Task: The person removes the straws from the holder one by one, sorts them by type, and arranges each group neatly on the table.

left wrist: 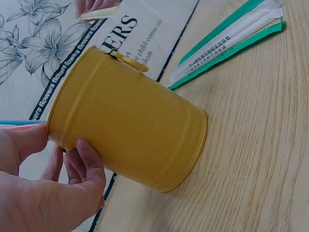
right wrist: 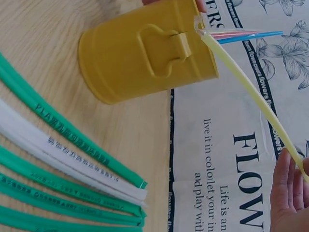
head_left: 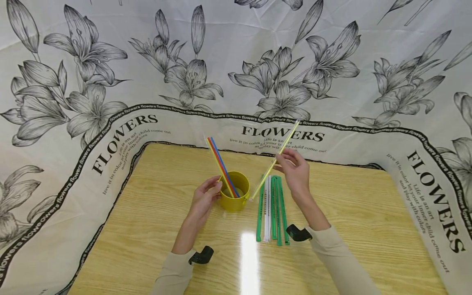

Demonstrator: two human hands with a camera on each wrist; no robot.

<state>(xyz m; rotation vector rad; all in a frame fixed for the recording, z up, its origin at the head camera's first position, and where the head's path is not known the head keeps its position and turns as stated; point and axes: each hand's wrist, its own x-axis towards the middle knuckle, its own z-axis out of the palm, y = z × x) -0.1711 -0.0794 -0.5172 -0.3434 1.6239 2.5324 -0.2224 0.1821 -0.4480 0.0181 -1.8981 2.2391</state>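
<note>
My left hand (head_left: 205, 193) grips a small yellow metal bucket (head_left: 233, 205) at its left side, thumb at the rim and fingers against the wall. Several drinking straws (head_left: 221, 166), blue, red and yellow, lean leftward out of the bucket. My right hand (head_left: 298, 172) pinches a yellow straw (head_left: 264, 179) in a clear wrapper around its middle. In the right wrist view, the lower end of this straw (right wrist: 251, 89) overlaps the bucket's rim, near the folded side handle (right wrist: 154, 50).
Several paper-wrapped straws lie side by side right of the bucket, green ones (head_left: 273, 209) and white ones (head_left: 266, 211). They rest on the wooden table (head_left: 177, 262). Behind it hangs a white cloth (head_left: 206, 127) printed with flowers and lettering.
</note>
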